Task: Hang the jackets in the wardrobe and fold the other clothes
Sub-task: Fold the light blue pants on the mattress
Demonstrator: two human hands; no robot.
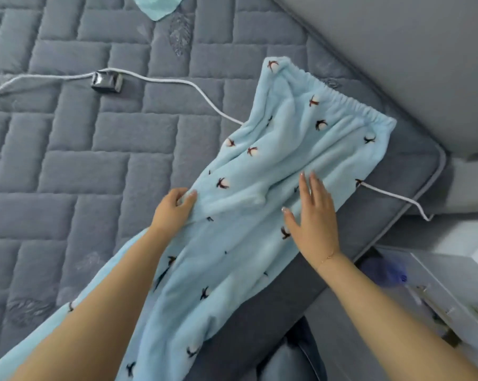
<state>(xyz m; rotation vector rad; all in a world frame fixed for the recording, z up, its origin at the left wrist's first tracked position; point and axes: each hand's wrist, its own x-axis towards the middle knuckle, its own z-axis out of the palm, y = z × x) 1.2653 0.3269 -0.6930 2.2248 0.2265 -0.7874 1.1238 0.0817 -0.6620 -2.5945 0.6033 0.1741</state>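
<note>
Across the grey quilted mattress (pixel 95 166), which fills most of your view, lie the light blue fleece trousers (pixel 281 166), their elastic waistband towards the far right corner of the bed and their legs running back towards you over the near edge. They carry a print of small dark birds with white patches (no label or writing can be read anywhere on them). Your left hand (pixel 174 207) pinches a fold of the fabric at the left edge of the trousers, fingers curled round it. Your right hand (pixel 312 215) lies flat on the cloth near the right edge, fingers straight and slightly spread, with a thin bracelet at the wrist. A white cable (pixel 177 82) snakes over the mattress, passes under the trousers and comes out at the right side; a small dark box (pixel 107 81) sits on it, well apart from the trousers. At the top edge, a scrap of pale green cloth (pixel 157 6) shows. To the lower right stands a white drawer unit (pixel 452 292), blurred.
</note>
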